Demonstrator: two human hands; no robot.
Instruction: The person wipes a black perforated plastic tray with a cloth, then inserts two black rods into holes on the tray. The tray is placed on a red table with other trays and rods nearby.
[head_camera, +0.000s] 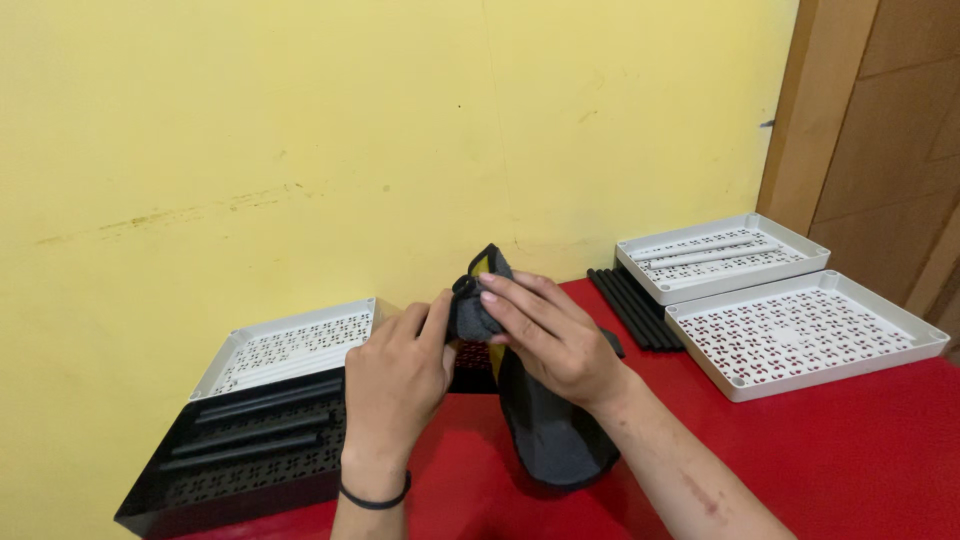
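My left hand and my right hand together hold a dark grey cloth with a yellow inner patch above the red table. Both hands pinch its bunched upper end, where a small dark round part shows between my fingers. The rest of the cloth hangs down to the table. A black band circles my left wrist.
A black perforated tray with dark rods lies at the left, a white tray behind it. Two white perforated trays sit at the right, the far one holding white rods. Black rods lie beside them. A yellow wall stands behind.
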